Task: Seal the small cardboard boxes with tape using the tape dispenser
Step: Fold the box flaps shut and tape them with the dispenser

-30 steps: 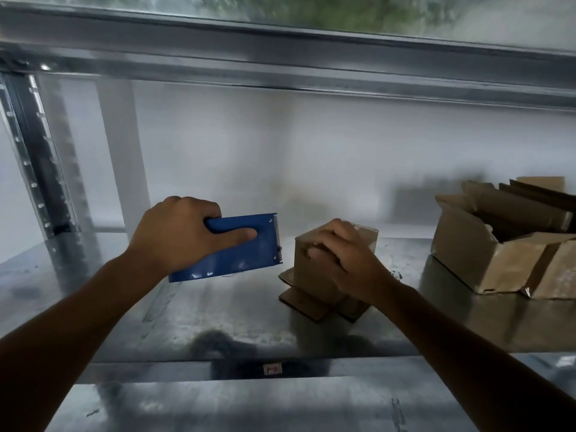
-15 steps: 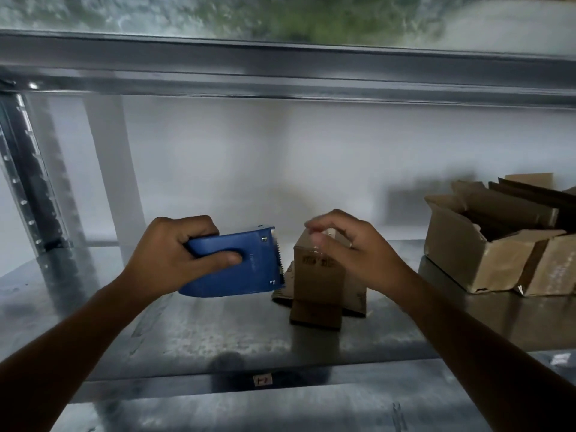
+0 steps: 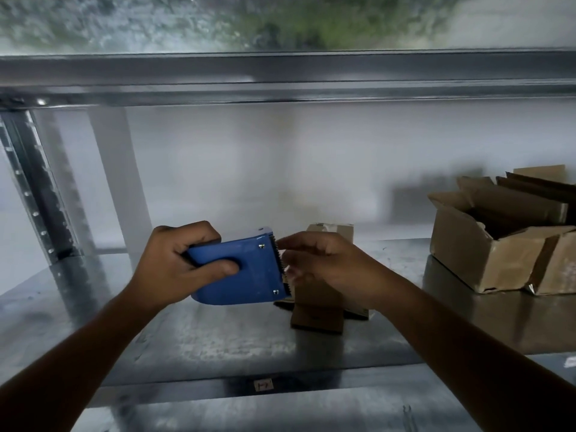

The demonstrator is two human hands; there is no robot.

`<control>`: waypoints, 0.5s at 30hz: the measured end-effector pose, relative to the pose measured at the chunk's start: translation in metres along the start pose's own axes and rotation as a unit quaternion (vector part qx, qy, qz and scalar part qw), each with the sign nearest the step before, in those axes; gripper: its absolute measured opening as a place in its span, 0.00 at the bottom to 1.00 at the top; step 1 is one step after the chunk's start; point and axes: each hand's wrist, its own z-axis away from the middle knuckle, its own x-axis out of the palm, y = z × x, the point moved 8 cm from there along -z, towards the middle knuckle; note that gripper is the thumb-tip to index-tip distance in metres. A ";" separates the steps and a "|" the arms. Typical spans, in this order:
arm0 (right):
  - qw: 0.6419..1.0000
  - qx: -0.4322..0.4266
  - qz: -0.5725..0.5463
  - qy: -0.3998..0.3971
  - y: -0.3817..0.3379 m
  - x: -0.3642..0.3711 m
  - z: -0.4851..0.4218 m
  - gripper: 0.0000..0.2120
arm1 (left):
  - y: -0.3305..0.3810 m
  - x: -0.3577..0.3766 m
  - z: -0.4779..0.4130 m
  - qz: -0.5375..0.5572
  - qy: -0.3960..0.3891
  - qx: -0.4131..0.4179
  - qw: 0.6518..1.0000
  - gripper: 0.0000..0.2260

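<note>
Fetching tape end, mid-frame.
R hand [image 3: 324, 263] fingertips [image 3: 282, 244] are reaching the tape dispenser [image 3: 246, 272] teeth, loosely curved; can't tell if pinching tape. L hand [image 3: 174, 260] is gripping it. Small box [image 3: 330, 228] is standing just behind, centre-right. Should be pulling straight, skin off teeth.

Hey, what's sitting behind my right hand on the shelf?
A small cardboard box stands on the metal shelf behind the right hand. Its top and its bottom flaps show; the hand covers its middle, so that part cannot be seen.
</note>
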 end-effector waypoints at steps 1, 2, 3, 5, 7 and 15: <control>1.000 0.007 -0.018 -0.006 0.000 0.002 -0.001 0.09 | 0.000 0.000 0.000 -0.002 0.000 0.000 1.000 0.18; 0.999 0.008 -0.033 -0.008 0.000 0.003 -0.002 0.09 | 0.000 -0.001 0.000 -0.003 -0.001 -0.002 1.000 0.17; 0.999 0.006 -0.040 -0.004 -0.001 0.003 -0.002 0.11 | 0.000 0.000 0.000 -0.003 -0.002 -0.004 1.000 0.17; 0.999 0.002 -0.041 0.001 -0.003 0.003 -0.003 0.15 | 0.001 0.001 0.000 -0.004 -0.005 -0.004 1.000 0.15; 0.997 0.010 -0.069 -0.013 -0.003 0.006 -0.004 0.15 | 0.001 0.001 0.000 -0.010 -0.007 -0.005 1.000 0.12; 0.989 0.066 -0.120 -0.052 -0.004 0.017 -0.003 0.16 | 0.006 -0.003 -0.003 -0.007 0.003 -0.016 1.000 0.25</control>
